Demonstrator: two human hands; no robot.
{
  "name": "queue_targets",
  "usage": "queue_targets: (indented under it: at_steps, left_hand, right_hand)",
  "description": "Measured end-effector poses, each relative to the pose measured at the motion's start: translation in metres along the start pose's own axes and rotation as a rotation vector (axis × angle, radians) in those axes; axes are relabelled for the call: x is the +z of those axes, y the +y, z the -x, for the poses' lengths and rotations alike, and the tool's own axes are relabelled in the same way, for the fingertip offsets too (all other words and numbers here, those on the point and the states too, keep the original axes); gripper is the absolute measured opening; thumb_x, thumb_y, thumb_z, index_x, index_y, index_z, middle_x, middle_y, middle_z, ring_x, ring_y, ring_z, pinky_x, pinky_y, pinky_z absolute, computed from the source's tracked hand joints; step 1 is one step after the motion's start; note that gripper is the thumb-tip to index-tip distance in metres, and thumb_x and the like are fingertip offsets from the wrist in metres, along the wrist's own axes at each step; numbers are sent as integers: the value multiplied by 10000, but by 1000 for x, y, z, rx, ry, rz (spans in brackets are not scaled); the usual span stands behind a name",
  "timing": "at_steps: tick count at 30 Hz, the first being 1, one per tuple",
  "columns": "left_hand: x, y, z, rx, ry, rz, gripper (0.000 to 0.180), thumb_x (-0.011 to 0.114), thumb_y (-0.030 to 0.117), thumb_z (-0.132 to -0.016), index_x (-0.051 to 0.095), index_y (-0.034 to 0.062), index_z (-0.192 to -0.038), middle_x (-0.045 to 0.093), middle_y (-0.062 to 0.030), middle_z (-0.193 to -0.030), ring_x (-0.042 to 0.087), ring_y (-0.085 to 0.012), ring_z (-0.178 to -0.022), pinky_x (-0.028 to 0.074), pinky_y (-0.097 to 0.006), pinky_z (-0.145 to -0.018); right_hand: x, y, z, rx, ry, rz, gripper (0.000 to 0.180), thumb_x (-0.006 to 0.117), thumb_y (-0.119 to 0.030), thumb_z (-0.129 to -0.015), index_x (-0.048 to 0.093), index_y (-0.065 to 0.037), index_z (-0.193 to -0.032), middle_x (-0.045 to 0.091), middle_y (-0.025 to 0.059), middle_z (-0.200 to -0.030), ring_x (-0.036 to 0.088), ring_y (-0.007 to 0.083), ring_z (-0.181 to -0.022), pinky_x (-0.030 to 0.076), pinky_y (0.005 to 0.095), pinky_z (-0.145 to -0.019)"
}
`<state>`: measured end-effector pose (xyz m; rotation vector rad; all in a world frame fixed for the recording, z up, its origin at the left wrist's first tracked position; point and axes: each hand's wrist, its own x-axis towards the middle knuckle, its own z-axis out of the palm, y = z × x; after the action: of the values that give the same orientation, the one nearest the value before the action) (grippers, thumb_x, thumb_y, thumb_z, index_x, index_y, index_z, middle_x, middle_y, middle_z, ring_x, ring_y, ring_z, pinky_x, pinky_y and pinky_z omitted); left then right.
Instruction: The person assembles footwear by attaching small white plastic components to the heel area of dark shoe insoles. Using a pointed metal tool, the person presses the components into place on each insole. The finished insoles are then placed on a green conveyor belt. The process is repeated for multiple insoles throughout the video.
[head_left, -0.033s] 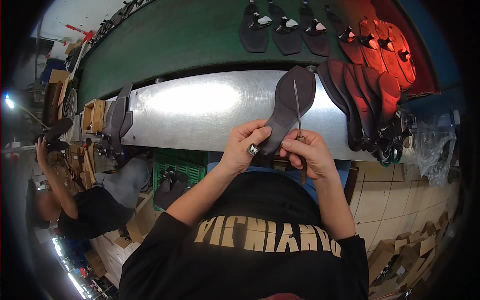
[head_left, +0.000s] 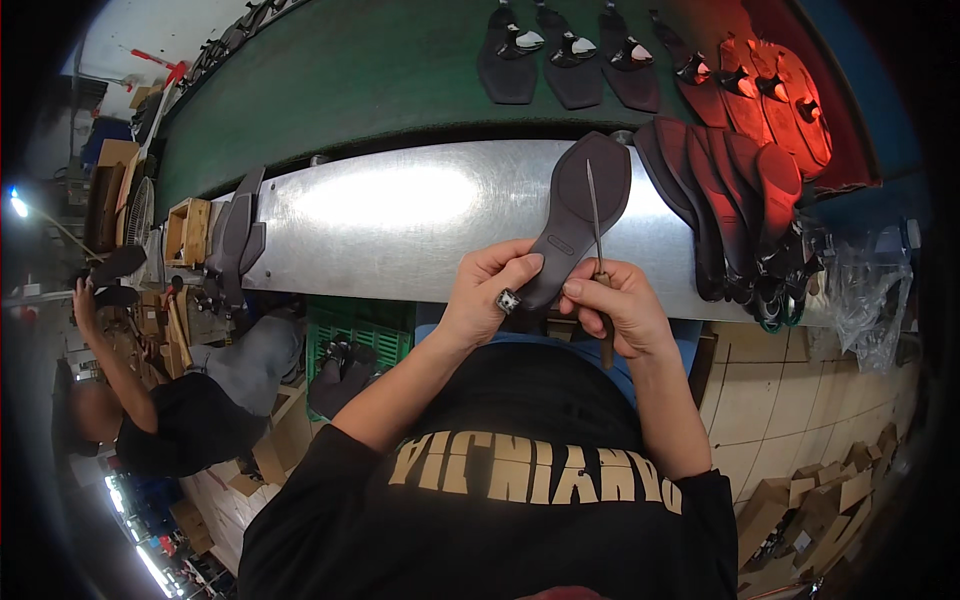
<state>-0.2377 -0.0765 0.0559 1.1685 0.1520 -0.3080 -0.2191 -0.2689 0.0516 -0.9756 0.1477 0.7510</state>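
Note:
A dark brown sandal (head_left: 580, 195) is held sole up above the metal ledge, its wide toe end pointing away from me. My left hand (head_left: 485, 300), wearing a ring with a square face, pinches the narrow heel end with the thumb on top. In my right hand (head_left: 622, 308), a thin awl (head_left: 606, 350) with a wooden handle is gripped between thumb and curled fingers. Its long metal shaft points away and overlies the sole's right side in view; whether it touches I cannot tell. Some right fingers are beside or behind the heel.
Stacked sandals lie on the metal ledge (head_left: 370, 250), at right (head_left: 715, 210) and left (head_left: 235, 240). Beyond runs a green belt (head_left: 350, 90) bearing several sandals, some under red light. A green crate (head_left: 390, 345) stands below the ledge. A co-worker (head_left: 190, 410) is at far left.

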Motion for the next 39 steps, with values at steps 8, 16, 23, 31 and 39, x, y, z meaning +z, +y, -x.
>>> queue_targets:
  at_steps: [8, 16, 23, 31, 39]
  left_hand:
    - [-6, -4, -1, 180, 51, -310, 264, 565, 128, -943, 652, -43, -1123, 674, -51, -903, 606, -69, -769, 481, -207, -676]
    - [9, -12, 0, 139, 156, -121, 240, 567, 152, -953, 657, -23, -1089, 609, -29, -881, 564, -72, -777, 451, -220, -668]
    - [13, 1, 9, -384, 68, 566, 374, 525, 323, -983, 535, 33, -1220, 656, -102, -1051, 663, -186, -889, 565, -242, -640]
    - [-1, 11, -2, -352, 173, 553, 376, 513, 331, -981, 533, 19, -1190, 665, -138, -1046, 664, -203, -979, 550, -205, -588]
    - [2, 3, -6, -539, 140, 761, 268, 611, 296, -907, 608, 54, -1022, 676, -110, -882, 631, -176, -687, 391, -228, -438]
  right_hand:
    - [13, 12, 3, -166, 124, 131, 88, 656, -96, -882, 624, -16, -862, 664, 75, -725, 497, 31, -475, 335, 174, -397]
    - [21, 22, -2, -344, 265, 240, 113, 675, -96, -889, 632, -10, -830, 591, -21, -631, 459, -4, -507, 328, 163, -454]
    - [26, 16, -3, -453, 337, 203, 86, 615, -82, -927, 602, -1, -902, 595, -9, -701, 520, 27, -587, 423, 192, -540]
    - [18, 22, 15, -392, 204, 493, 386, 470, -48, -964, 487, -26, -1349, 564, 20, -729, 495, 59, -566, 419, 204, -537]
    - [30, 31, 21, -232, 29, 277, 626, 514, 8, -915, 268, -56, -1488, 583, 52, -735, 521, 71, -562, 417, 201, -536]
